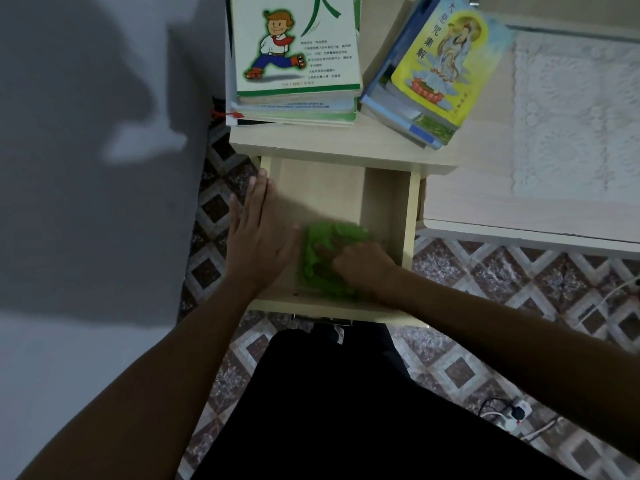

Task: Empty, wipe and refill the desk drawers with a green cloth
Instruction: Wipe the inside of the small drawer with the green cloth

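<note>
Drawer [322,188] pulled out, nothing in it but green cloth [323,258], bunched under right hand [363,265] w/ fingers curled onto it, near front edge. Left hand [258,233] flat, fingers straight, resting on drawer's left wall just beside the cloth. Book stacks [294,60] on desk top beyond both hands. Risk, prob: hard wiping strokes could shove drawer inward & trap left fingers against the desk frame; back corners may get skipped
</note>
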